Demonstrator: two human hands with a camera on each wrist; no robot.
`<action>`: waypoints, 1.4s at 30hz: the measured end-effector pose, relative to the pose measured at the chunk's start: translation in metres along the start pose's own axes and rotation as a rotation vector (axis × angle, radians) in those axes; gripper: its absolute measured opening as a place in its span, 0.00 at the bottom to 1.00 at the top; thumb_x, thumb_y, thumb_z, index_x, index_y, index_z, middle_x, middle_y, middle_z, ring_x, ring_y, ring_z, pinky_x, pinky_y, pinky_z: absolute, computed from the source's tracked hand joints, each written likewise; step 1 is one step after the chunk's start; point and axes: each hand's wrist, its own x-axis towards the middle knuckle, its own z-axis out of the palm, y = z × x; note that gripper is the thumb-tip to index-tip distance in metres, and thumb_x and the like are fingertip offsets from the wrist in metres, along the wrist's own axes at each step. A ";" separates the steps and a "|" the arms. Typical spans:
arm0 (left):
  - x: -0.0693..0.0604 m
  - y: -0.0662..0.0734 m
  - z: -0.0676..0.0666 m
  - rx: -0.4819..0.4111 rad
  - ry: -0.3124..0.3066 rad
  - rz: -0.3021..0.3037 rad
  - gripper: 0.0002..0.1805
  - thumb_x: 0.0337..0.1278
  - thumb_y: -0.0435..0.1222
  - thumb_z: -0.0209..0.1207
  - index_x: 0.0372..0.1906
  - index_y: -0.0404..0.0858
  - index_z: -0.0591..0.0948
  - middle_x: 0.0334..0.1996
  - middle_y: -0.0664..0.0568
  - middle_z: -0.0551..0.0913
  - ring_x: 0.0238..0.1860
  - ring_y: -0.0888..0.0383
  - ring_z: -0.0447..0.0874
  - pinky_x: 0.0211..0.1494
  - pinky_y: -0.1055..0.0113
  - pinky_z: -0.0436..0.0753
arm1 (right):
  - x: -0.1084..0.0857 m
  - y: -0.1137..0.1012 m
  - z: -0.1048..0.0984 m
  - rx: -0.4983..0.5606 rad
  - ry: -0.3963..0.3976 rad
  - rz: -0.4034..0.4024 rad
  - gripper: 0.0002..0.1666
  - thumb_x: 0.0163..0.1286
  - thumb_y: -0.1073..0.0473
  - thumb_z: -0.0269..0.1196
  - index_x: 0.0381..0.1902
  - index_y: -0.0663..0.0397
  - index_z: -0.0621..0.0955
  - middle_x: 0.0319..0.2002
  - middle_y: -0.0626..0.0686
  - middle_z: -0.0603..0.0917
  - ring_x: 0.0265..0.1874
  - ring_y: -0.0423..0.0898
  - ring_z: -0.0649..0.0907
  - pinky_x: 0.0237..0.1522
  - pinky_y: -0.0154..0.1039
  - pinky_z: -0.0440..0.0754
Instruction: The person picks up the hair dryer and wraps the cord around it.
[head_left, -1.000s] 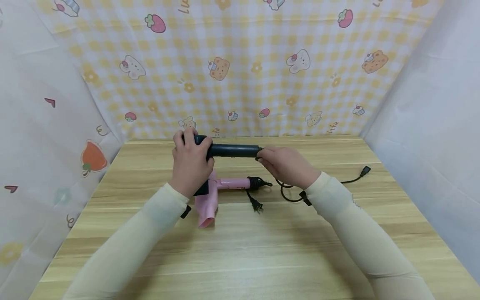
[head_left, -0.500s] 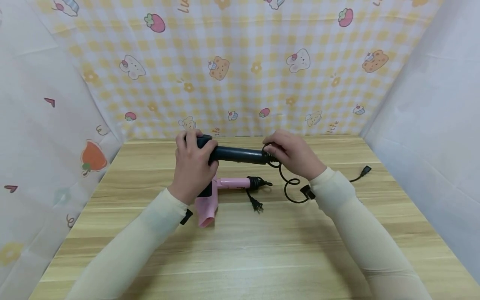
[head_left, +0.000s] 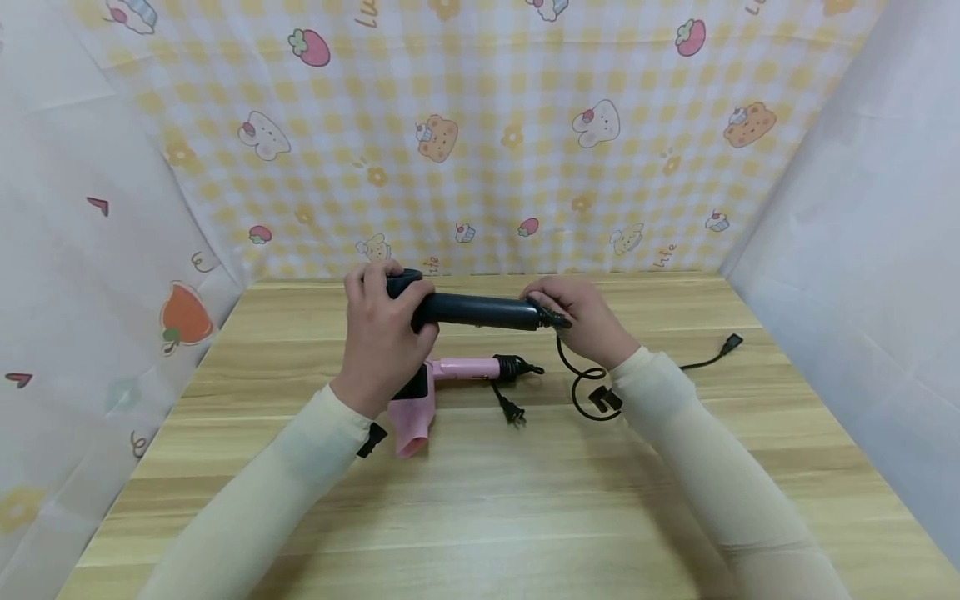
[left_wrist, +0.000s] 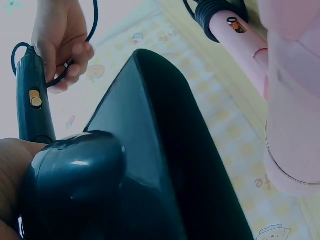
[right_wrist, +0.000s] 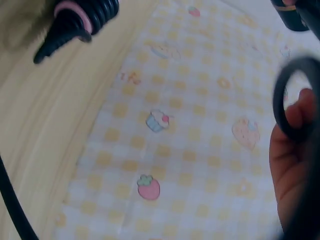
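My left hand (head_left: 382,333) grips a dark hair dryer (head_left: 483,311) round its head, holding it above the table with the handle pointing right. In the left wrist view its wide flared nozzle (left_wrist: 142,125) fills the middle, and a gold switch (left_wrist: 35,99) shows on the handle. My right hand (head_left: 588,321) pinches the dryer's black cord (head_left: 592,373) by the handle's end, where a loop of it lies. The right wrist view has that cord loop blurred and close, with fingers (right_wrist: 300,110) behind it. Part of the dryer's head is hidden under my left hand.
Below the dark dryer a pink hair dryer (head_left: 465,367) lies on the wooden table (head_left: 510,517), its cord (head_left: 513,367) wound round the handle and its plug (head_left: 513,412) in front. The dark dryer's plug (head_left: 731,342) lies at the right. A checked cloth (head_left: 480,192) hangs behind.
The right hand lifted a cord loop up and right from the handle's end, then came slightly down and left with it. The handle's end has shifted a little right and down.
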 end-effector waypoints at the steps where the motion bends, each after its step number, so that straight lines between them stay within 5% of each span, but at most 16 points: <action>1: 0.000 0.000 0.000 0.004 0.003 -0.005 0.14 0.44 0.29 0.67 0.41 0.37 0.84 0.51 0.32 0.70 0.55 0.33 0.59 0.56 0.42 0.63 | -0.001 -0.001 0.003 -0.008 0.011 0.006 0.11 0.73 0.69 0.57 0.44 0.55 0.85 0.36 0.52 0.85 0.32 0.45 0.81 0.40 0.46 0.79; 6: 0.001 -0.003 -0.001 0.008 0.020 -0.038 0.13 0.45 0.29 0.67 0.41 0.36 0.85 0.51 0.31 0.70 0.56 0.32 0.59 0.57 0.41 0.63 | -0.005 -0.007 0.015 -0.003 0.077 0.064 0.23 0.58 0.80 0.58 0.46 0.55 0.86 0.35 0.51 0.86 0.29 0.47 0.80 0.37 0.47 0.78; 9: 0.001 -0.003 -0.001 0.000 0.024 -0.063 0.13 0.45 0.28 0.68 0.41 0.35 0.85 0.52 0.30 0.70 0.56 0.32 0.59 0.57 0.41 0.63 | -0.006 -0.010 0.019 -0.009 0.086 0.103 0.20 0.62 0.78 0.57 0.45 0.55 0.86 0.36 0.51 0.87 0.30 0.46 0.80 0.35 0.45 0.78; 15: 0.002 -0.007 0.001 0.022 0.039 -0.107 0.14 0.45 0.28 0.67 0.42 0.35 0.85 0.53 0.31 0.69 0.57 0.32 0.58 0.53 0.41 0.67 | -0.011 -0.013 0.027 -0.053 -0.064 0.184 0.13 0.75 0.63 0.55 0.31 0.56 0.82 0.17 0.48 0.75 0.14 0.40 0.68 0.20 0.37 0.68; 20: 0.000 -0.010 0.002 0.057 0.019 -0.127 0.14 0.46 0.28 0.67 0.43 0.36 0.85 0.53 0.32 0.68 0.58 0.33 0.56 0.50 0.40 0.69 | -0.015 -0.018 0.032 -0.106 -0.203 0.208 0.10 0.75 0.61 0.53 0.31 0.53 0.75 0.17 0.45 0.69 0.13 0.39 0.66 0.19 0.36 0.66; 26: -0.003 -0.013 0.006 0.096 -0.004 -0.151 0.15 0.47 0.29 0.67 0.44 0.37 0.85 0.55 0.34 0.67 0.58 0.34 0.56 0.45 0.39 0.71 | -0.017 -0.024 0.032 -0.203 -0.259 0.139 0.05 0.74 0.64 0.53 0.35 0.52 0.74 0.20 0.45 0.73 0.15 0.38 0.69 0.20 0.35 0.69; 30: -0.004 -0.014 0.008 0.132 -0.032 -0.151 0.15 0.49 0.30 0.68 0.46 0.38 0.84 0.56 0.35 0.66 0.60 0.34 0.55 0.45 0.38 0.71 | -0.019 -0.029 0.029 -0.367 -0.250 0.031 0.08 0.71 0.66 0.56 0.30 0.52 0.74 0.17 0.44 0.69 0.15 0.39 0.66 0.20 0.35 0.66; 35: -0.007 -0.014 0.009 0.167 -0.058 -0.156 0.17 0.48 0.30 0.69 0.47 0.38 0.84 0.56 0.36 0.66 0.60 0.34 0.55 0.44 0.38 0.71 | -0.020 -0.040 0.023 -0.571 -0.189 -0.153 0.04 0.67 0.66 0.62 0.32 0.55 0.78 0.19 0.45 0.75 0.14 0.40 0.68 0.19 0.37 0.71; 42: -0.008 -0.011 0.010 0.202 -0.063 -0.130 0.18 0.47 0.31 0.70 0.47 0.38 0.84 0.56 0.35 0.67 0.59 0.34 0.56 0.42 0.39 0.73 | -0.019 -0.047 0.013 -0.588 -0.077 -0.264 0.03 0.65 0.63 0.68 0.36 0.55 0.83 0.25 0.48 0.79 0.16 0.40 0.74 0.18 0.37 0.75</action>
